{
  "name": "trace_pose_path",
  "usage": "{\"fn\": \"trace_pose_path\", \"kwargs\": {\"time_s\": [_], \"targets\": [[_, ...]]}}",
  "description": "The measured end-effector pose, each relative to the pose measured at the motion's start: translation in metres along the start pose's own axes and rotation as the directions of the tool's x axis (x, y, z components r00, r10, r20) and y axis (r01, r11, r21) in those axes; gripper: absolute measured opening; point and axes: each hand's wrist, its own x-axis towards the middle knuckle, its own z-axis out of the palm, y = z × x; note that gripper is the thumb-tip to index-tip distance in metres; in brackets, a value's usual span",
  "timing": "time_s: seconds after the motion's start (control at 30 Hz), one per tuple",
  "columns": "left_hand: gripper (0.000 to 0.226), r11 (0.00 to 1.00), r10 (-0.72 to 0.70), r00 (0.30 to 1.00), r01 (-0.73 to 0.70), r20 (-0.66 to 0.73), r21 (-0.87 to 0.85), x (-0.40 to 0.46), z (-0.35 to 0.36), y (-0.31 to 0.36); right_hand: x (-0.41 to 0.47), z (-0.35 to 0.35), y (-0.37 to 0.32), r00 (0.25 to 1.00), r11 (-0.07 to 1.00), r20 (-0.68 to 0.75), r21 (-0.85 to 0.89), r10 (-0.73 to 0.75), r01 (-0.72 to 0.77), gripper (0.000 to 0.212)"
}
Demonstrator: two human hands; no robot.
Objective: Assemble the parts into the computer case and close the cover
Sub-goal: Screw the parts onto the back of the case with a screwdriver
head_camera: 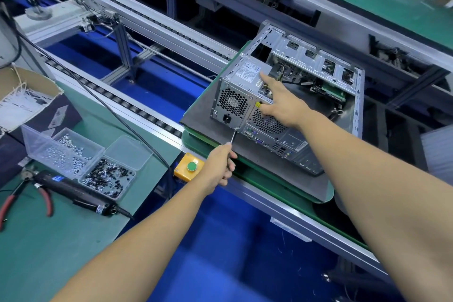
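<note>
Head view: computer case (311,95) lies on its side, cover off, on a dark pad (289,179) atop a green pallet (257,176) on the conveyor line, at about 1 o'clock from frame centre. Rear panel faces the camera, with fan grilles and I/O ports visible.

Power supply (241,83) sits in the case's near-left corner, label side up, its rear grille and power socket flush with the rear panel.

Right hand (279,103) reaches over the case: index finger extended, tip touching the top of the power supply near its right edge; other fingers curled loosely against the rear panel's upper edge. Not gripping anything.

Left hand (220,164) at 6 o'clock of the case, fingers wrapped tight around a screwdriver (234,136). Only the thin metal shaft shows; the tip meets the lower edge of the power supply's rear face, just below the socket.

Left desk, at 9 o'clock: clear divided box (81,162) with silver screws in one compartment and black ones in the other; electric screwdriver (76,191) lying beside it; red-handled pliers (27,196) farther left.

Yellow switch box with green button (190,167) on the conveyor rail, just left of the left hand.
</note>
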Motion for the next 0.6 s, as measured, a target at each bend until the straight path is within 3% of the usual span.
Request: {"fn": "trace_pose_path", "kwargs": {"time_s": [0.07, 0.1, 0.13, 0.2, 0.3, 0.37, 0.4, 0.43, 0.5, 0.53, 0.6], "targets": [[0.036, 0.989, 0.095, 0.994, -0.089, -0.051, 0.117, 0.004, 0.002, -0.001, -0.001, 0.0, -0.001, 1.0, 1.0, 0.004, -0.016, 0.006, -0.006, 0.091], [0.032, 0.942, 0.196, 0.977, -0.164, -0.083, 0.294, 0.006, 0.003, -0.003, -0.001, 0.001, -0.001, 1.0, 1.0, 0.003, -0.017, 0.011, -0.011, 0.091], [0.026, 0.836, 0.294, 0.951, -0.206, -0.097, 0.509, 0.006, 0.005, -0.005, -0.002, 0.001, -0.001, 1.0, 1.0, 0.002, -0.01, 0.02, -0.02, 0.091], [0.018, 0.532, 0.461, 0.873, -0.13, -0.158, 0.837, 0.006, 0.012, -0.011, -0.004, 0.002, -0.003, 0.999, 0.999, 0.002, 0.001, 0.043, -0.043, 0.093], [0.015, 0.241, 0.562, 0.81, 0.037, -0.17, 0.97, -0.002, 0.016, -0.012, -0.006, 0.001, -0.005, 0.998, 0.998, 0.008, 0.002, 0.058, -0.058, 0.092], [0.017, 0.188, 0.568, 0.805, 0.075, -0.171, 0.979, -0.002, 0.012, -0.012, -0.007, 0.0, -0.006, 0.999, 0.999, 0.017, 0.004, 0.049, -0.049, 0.092], [0.02, 0.274, 0.563, 0.801, 0.051, -0.203, 0.96, 0.0, 0.009, -0.013, -0.006, -0.001, -0.006, 0.999, 0.999, 0.024, 0.01, 0.042, -0.043, 0.092], [0.024, 0.445, 0.531, 0.814, -0.033, -0.234, 0.895, 0.002, 0.006, -0.014, -0.006, -0.001, -0.006, 0.999, 0.999, 0.029, 0.016, 0.034, -0.035, 0.092], [0.029, 0.864, 0.352, 0.91, -0.226, -0.218, 0.45, 0.003, 0.006, -0.014, -0.005, -0.001, -0.005, 0.999, 0.999, 0.029, 0.018, 0.026, -0.027, 0.093], [0.03, 0.96, 0.239, 0.954, -0.205, -0.18, 0.189, 0.001, 0.005, -0.014, -0.005, -0.001, -0.005, 0.999, 1.0, 0.028, 0.014, 0.024, -0.025, 0.093], [0.032, 0.986, 0.094, 0.99, -0.107, -0.105, -0.127, -0.001, 0.003, -0.013, -0.004, -0.001, -0.004, 0.999, 1.0, 0.031, 0.007, 0.019, -0.02, 0.093]]}}
